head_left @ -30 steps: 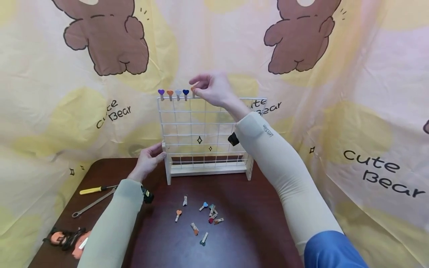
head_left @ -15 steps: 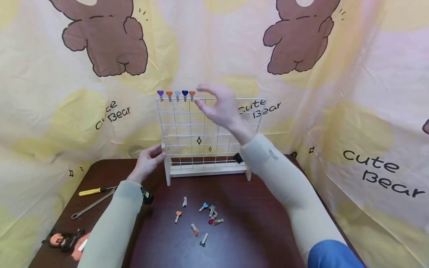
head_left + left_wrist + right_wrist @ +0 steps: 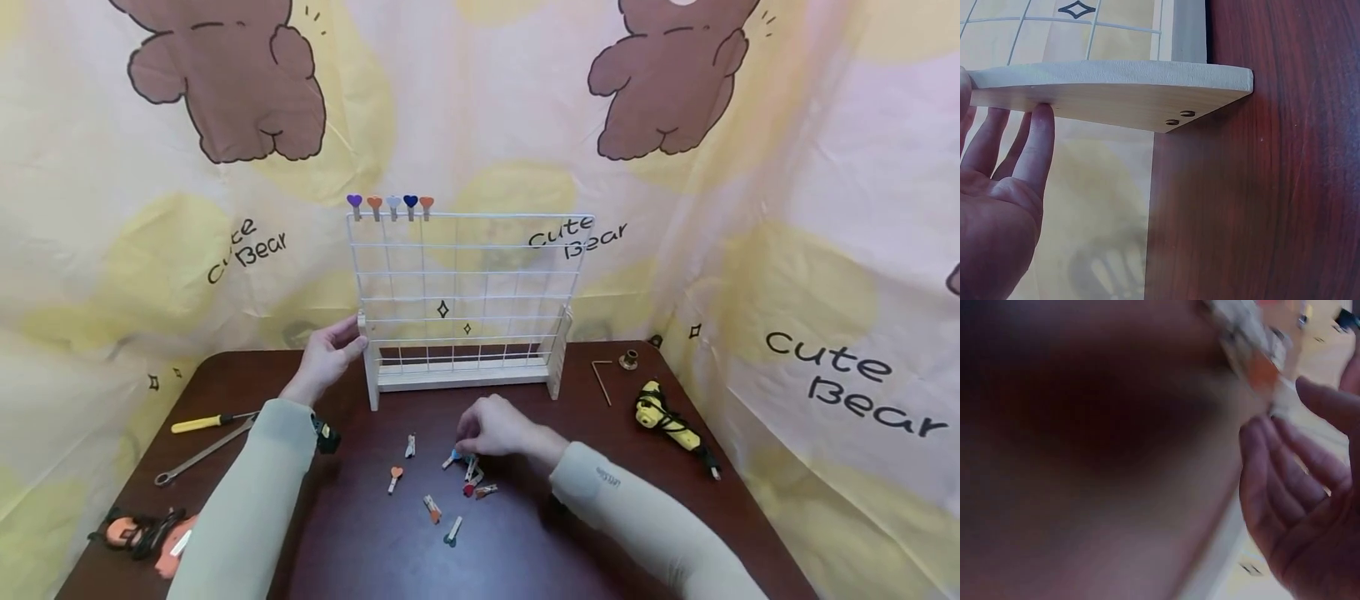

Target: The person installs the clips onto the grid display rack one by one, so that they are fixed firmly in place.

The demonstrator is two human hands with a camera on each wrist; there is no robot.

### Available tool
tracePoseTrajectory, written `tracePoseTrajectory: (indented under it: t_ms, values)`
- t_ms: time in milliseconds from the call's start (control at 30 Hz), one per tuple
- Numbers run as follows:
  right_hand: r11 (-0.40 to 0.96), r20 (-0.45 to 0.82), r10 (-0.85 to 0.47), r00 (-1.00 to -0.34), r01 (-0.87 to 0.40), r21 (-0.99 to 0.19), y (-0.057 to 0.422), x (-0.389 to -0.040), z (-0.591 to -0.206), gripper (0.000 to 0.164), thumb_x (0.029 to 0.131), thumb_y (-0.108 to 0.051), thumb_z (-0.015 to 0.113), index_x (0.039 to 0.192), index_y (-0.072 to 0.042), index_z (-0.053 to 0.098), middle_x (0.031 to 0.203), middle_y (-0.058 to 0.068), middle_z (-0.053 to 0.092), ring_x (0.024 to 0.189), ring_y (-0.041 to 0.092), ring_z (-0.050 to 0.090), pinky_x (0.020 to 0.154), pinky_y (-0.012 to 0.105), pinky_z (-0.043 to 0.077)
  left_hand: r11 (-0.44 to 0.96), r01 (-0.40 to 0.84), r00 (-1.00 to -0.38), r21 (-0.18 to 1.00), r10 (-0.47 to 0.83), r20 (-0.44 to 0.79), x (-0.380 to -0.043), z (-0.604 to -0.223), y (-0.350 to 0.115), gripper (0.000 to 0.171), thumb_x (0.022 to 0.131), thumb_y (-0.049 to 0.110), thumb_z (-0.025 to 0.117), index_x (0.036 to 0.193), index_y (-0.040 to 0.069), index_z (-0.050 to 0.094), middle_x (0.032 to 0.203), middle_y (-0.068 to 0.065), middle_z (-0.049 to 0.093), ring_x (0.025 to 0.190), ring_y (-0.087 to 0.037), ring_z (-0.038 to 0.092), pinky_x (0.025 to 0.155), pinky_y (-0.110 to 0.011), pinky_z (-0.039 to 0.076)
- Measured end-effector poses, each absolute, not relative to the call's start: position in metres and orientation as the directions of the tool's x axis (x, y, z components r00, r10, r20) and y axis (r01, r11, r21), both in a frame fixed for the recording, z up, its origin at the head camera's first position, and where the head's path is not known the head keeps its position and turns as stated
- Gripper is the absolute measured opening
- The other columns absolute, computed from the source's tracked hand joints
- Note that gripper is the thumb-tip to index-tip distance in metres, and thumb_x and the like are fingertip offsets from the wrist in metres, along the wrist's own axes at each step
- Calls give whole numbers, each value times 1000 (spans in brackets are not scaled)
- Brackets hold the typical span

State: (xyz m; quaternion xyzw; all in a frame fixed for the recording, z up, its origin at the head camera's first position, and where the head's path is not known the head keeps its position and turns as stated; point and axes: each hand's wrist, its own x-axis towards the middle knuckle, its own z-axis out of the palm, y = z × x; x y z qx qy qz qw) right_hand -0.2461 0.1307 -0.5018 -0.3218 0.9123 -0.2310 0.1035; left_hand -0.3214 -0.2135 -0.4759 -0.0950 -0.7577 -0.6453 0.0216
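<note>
A white wire grid rack (image 3: 465,379) with wooden side posts and base stands at the back of the table. My left hand (image 3: 326,358) holds its left post (image 3: 1116,100), fingers against the outer face in the left wrist view. Small heart-topped clothespins stand along the top wire at left: purple (image 3: 355,202), orange, pale blue, dark blue (image 3: 410,202) and orange (image 3: 427,202). My right hand (image 3: 498,427) is low over a loose pile, fingertips beside a blue-heart clothespin (image 3: 454,455). In the blurred right wrist view, its thumb and fingers are apart with nothing between them.
Several more clothespins lie around the pile, including an orange-heart one (image 3: 396,474) and a green one (image 3: 452,533). At left are a yellow-handled tool (image 3: 197,424), a wrench (image 3: 202,452) and an orange corded tool (image 3: 161,537). A yellow corded tool (image 3: 667,421) and hex key (image 3: 602,383) lie right.
My right hand has let go of the orange clothespin on the top wire and come down to the loose clothespins on the table. The left hand stays on the post.
</note>
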Motion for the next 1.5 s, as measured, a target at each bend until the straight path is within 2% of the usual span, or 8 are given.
tracePoseTrajectory:
  t_ms: [233, 467, 700, 867, 1100, 1233, 1300, 1500]
  values:
    - [727, -49, -555, -830, -456, -513, 120, -236, -522, 12, 86, -37, 90, 82, -28, 83, 66, -24, 66, 67, -1, 60, 63, 23, 51, 116, 174, -980, 978, 121, 160, -324, -476, -216, 59, 104, 9, 69, 159, 3, 46, 150, -29, 55, 107, 4, 65, 90, -12, 53]
    - [683, -71, -624, -778, -500, -532, 118, -240, -519, 14, 86, -24, 91, 78, -27, 80, 66, -23, 66, 67, 0, 60, 66, 22, 50, 124, 184, -980, 975, 99, 172, -323, -475, -220, 59, 104, 9, 69, 158, 2, 47, 149, -29, 56, 106, 4, 65, 89, -11, 53]
    - [602, 28, -649, -760, -535, -593, 123, -248, -507, 15, 84, -15, 87, 76, -25, 79, 68, -23, 68, 67, 0, 62, 66, 20, 54, 101, 173, -980, 980, 115, 161, -325, -479, -222, 60, 104, 8, 68, 159, 1, 45, 152, -29, 53, 106, 6, 64, 90, -11, 52]
    - [518, 154, -651, -743, -584, -625, 123, -264, -442, 8, 94, -9, 76, 97, -14, 81, 88, -8, 77, 66, 6, 61, 58, 25, 54, 118, 170, -981, 978, 117, 156, -322, -476, -222, 60, 105, 10, 68, 160, 4, 45, 152, -28, 54, 109, 5, 64, 91, -11, 52]
    - [495, 347, -612, -711, -686, -533, 119, -295, -293, 23, 101, -3, 67, 122, -2, 75, 105, 7, 78, 90, 17, 71, 78, 26, 60, 107, 188, -976, 976, 134, 174, -321, -472, -222, 61, 104, 12, 69, 160, 5, 45, 149, -29, 56, 110, 3, 65, 91, -13, 53]
    - [576, 382, -554, -740, -672, -466, 111, -306, -220, 21, 101, -3, 70, 121, -3, 75, 105, 6, 78, 94, 19, 72, 85, 27, 60, 126, 197, -975, 972, 128, 181, -323, -473, -220, 60, 104, 11, 69, 159, 4, 46, 148, -29, 57, 109, 2, 66, 90, -13, 53]
    - [603, 413, -573, -708, -705, -372, 108, -313, -194, 16, 101, -2, 69, 114, 0, 77, 105, 9, 78, 96, 21, 71, 89, 31, 59, 123, 196, -975, 973, 133, 180, -324, -473, -219, 60, 104, 8, 68, 159, 2, 45, 148, -29, 57, 112, -2, 67, 90, -12, 52]
    - [639, 433, -654, -620, -760, -124, 102, -332, -166, 20, 100, 2, 63, 104, -1, 83, 103, 11, 77, 95, 24, 69, 90, 39, 56, 133, 199, -974, 971, 135, 181, -323, -475, -216, 57, 104, 8, 69, 158, 4, 49, 148, -28, 59, 111, -1, 65, 91, -12, 52]
